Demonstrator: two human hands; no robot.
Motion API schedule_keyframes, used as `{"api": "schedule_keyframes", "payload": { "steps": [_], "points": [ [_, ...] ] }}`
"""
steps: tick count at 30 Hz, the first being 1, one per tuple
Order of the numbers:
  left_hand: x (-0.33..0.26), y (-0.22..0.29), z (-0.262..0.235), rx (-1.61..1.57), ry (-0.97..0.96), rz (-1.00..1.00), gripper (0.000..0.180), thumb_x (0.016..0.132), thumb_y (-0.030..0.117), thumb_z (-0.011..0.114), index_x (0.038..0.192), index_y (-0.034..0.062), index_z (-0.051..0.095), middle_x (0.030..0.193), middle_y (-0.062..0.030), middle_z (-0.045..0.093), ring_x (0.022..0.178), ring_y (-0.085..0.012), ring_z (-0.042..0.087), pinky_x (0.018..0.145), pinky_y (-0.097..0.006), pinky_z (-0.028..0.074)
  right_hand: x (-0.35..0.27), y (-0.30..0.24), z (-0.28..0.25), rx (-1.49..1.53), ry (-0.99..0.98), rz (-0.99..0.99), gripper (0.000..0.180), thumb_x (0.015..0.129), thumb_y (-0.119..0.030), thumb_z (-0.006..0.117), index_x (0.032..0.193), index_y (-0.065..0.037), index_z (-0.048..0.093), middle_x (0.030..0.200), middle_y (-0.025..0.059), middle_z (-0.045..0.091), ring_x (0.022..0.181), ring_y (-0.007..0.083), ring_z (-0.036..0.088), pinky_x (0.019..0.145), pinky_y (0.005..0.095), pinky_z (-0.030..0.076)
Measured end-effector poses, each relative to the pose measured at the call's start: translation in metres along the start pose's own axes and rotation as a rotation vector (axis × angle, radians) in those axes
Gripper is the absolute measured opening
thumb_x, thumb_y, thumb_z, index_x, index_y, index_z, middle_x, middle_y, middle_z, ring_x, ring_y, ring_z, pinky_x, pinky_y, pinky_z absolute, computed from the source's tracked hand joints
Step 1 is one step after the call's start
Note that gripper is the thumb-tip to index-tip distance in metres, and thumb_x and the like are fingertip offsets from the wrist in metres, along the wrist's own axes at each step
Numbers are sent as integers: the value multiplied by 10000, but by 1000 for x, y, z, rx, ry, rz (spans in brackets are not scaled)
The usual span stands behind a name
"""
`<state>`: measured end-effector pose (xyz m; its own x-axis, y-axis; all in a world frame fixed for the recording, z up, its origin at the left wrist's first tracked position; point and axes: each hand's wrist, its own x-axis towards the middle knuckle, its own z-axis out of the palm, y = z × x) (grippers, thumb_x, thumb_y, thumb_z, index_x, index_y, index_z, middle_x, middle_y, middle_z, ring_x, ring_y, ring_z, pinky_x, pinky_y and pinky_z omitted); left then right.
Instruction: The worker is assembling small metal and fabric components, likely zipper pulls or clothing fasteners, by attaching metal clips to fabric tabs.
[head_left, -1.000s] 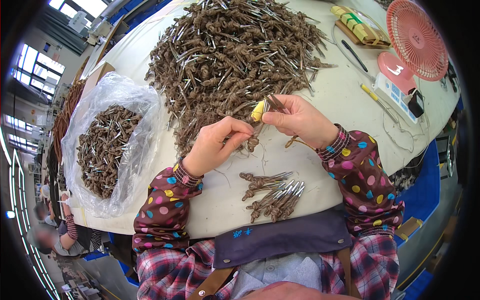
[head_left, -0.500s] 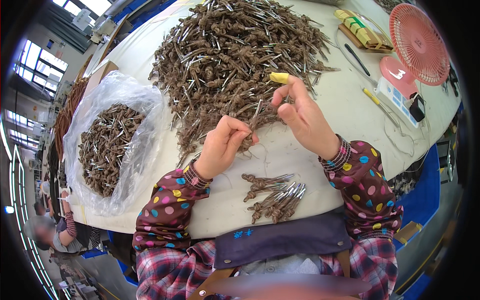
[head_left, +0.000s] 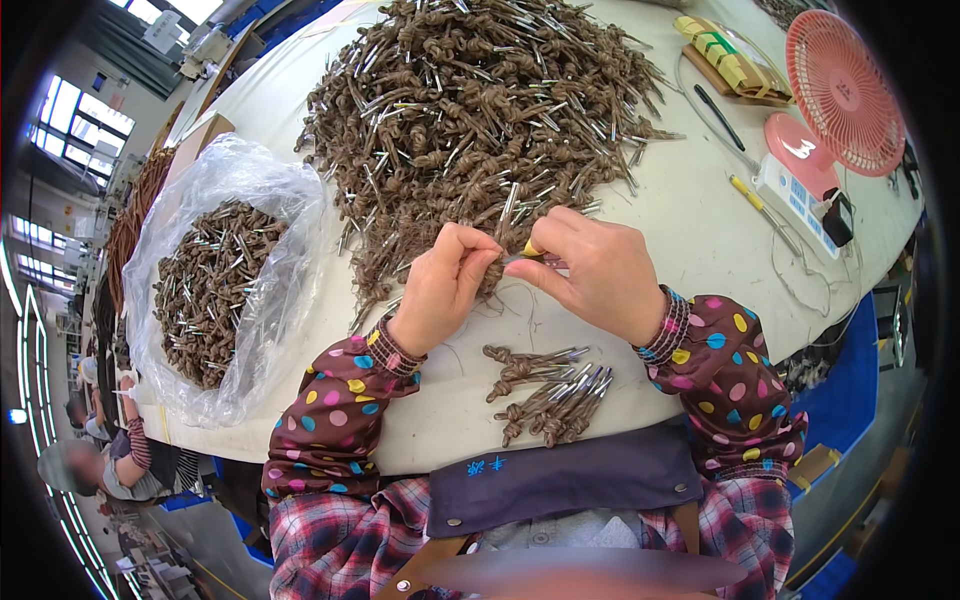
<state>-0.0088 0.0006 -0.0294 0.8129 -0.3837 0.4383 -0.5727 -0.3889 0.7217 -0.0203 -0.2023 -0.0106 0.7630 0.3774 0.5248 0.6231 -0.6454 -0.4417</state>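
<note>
The left hand [head_left: 440, 285] is pinching a knotted brown cord [head_left: 491, 277] over the counter [head_left: 450, 400], beside the heap [head_left: 470, 110]; the right hand [head_left: 605, 272] is hovering close by, its grip too hidden to tell.

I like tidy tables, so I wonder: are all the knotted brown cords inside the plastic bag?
No, a big heap of knotted cords lies on the table outside the plastic bag.
</note>
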Motion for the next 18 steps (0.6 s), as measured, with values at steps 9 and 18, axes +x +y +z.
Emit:
{"api": "schedule_keyframes", "payload": {
  "steps": [9, 18],
  "points": [
    [-1, 3, 0, 7, -22, -17, 64, 927, 44, 547, 975, 10, 521, 758, -104, 613, 649, -193, 598, 602, -280, 470, 0, -3, -1, -125, -8, -85, 287, 807, -361, 667, 765, -110, 534, 737, 23, 528, 601, 216, 589, 500, 337, 450],
    [0, -3, 3, -191, -65, -91, 55, 966, 66, 483, 999, 21, 486, 770, -68, 650, 655, -118, 574, 611, -244, 459, 6, 23, 18, 951, 202, 291, 326, 858, -370, 684, 955, -73, 587, 702, -48, 502, 545, 58, 439, 467, 240, 358]
  ]
}}
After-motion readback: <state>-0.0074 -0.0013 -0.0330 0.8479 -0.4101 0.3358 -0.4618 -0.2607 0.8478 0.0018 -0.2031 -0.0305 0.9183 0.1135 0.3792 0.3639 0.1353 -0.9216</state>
